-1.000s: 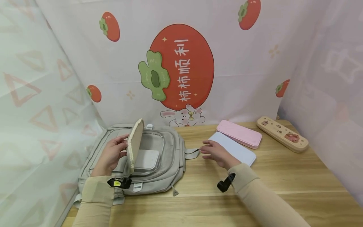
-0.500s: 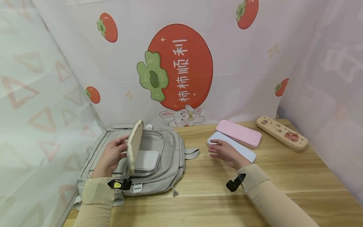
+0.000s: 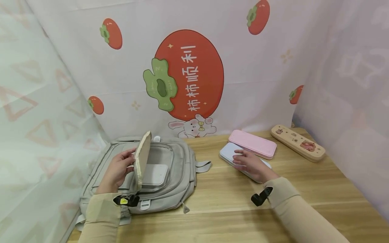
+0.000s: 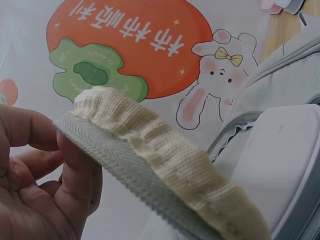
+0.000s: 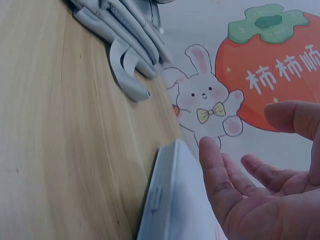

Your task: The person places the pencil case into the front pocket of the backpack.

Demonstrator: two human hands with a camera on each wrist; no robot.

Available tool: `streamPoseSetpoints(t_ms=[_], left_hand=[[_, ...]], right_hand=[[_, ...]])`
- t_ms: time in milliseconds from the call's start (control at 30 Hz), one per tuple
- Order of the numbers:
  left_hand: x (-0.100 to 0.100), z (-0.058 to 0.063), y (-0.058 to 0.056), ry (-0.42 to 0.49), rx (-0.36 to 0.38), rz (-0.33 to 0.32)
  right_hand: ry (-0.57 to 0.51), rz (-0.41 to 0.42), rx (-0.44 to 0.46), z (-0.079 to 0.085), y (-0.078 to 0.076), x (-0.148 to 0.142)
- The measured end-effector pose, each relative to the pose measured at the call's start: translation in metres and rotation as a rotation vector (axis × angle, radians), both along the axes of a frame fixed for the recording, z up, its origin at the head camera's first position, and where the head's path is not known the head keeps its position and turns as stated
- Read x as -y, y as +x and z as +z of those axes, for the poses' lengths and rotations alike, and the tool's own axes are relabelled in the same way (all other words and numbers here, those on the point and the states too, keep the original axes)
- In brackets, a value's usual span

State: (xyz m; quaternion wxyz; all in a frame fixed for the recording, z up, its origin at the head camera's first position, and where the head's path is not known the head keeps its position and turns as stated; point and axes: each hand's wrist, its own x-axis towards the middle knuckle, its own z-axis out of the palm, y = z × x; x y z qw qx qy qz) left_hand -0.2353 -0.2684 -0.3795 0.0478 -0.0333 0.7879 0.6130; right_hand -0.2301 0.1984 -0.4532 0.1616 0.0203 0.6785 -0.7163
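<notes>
Head view: left fingers pinch cream flap, right fingers spread near bluish case.

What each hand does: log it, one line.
left hand: holds raised flap | right hand: over pale-blue case | white case: in backpack pocket

Matt grey cloth backpack, ribbed fabric flap edge, smooth plastic-looking blue case, grained wood table

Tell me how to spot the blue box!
Find the gray backpack on the wooden table. Right of it, partly covered by the right hand, lies a plain box. Pale blue sets it apart from the pink box and patterned tan box.
</notes>
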Motion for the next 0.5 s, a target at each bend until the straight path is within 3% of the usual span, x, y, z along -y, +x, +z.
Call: streamPoseSetpoints(t_ms=[500], left_hand=[[0.003,0.001,0.001,-0.013,0.005,-0.024]], right_hand=[[0.065,-0.041,-0.004,0.003,0.012,-0.033]])
